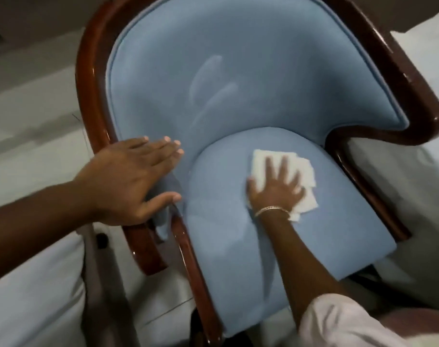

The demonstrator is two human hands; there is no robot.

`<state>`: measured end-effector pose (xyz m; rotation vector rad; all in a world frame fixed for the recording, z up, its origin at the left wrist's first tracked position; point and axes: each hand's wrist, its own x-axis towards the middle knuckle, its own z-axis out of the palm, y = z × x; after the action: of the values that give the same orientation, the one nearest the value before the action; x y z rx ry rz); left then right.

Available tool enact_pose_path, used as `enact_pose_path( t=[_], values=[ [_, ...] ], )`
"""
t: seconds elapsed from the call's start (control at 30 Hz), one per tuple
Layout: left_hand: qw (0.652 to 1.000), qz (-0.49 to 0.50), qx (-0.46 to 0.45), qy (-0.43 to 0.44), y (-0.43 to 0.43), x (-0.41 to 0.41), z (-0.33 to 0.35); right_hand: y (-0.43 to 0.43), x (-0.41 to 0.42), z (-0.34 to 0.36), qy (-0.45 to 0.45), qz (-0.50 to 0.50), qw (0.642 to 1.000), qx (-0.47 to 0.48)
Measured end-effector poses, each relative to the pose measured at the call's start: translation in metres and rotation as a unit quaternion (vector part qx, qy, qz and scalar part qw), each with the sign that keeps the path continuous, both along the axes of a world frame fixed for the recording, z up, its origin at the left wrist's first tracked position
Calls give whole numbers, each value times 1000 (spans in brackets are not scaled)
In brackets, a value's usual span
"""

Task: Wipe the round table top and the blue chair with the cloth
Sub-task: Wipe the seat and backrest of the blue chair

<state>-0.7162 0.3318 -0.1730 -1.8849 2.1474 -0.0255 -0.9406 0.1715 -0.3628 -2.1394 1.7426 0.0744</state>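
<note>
The blue chair (238, 78) fills the view, with light blue upholstery and a glossy dark wood frame. My right hand (276, 186) lies flat, fingers spread, pressing the white cloth (263, 159) onto the seat cushion near its back. My left hand (130, 179) rests on the chair's left armrest, with the fingers stretched over the blue padding and the thumb hooked at the wooden edge. The round table is out of view.
White bedding (33, 291) lies at the lower left, and more white bedding (414, 186) lies to the right of the chair. Pale floor tiles (38, 116) show on the left.
</note>
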Motion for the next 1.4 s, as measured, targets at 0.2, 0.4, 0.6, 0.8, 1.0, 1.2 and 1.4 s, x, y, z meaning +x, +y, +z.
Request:
enact_pose_path(
  t=[0.2,0.4,0.6,0.8,1.0,1.2,1.4],
  values=[
    [999,37,26,17,-4,-5,13,110,-83,-5,-28,317,944,-86],
    [996,60,-40,53,1,-4,2,-6,-4,-1,-6,10,1000,-27],
    [996,26,-36,81,-4,1,13,91,-17,18,-61,359,927,-87],
    [997,10,-45,62,-76,85,36,55,38,41,-414,-46,906,80],
    [992,61,-77,80,-116,143,49,62,153,74,-553,40,783,283],
    [997,-7,-33,65,-129,153,49,21,218,93,-547,-112,807,195],
    [991,-15,-65,116,-122,158,41,-91,287,120,-507,-254,808,-159]
  ],
)
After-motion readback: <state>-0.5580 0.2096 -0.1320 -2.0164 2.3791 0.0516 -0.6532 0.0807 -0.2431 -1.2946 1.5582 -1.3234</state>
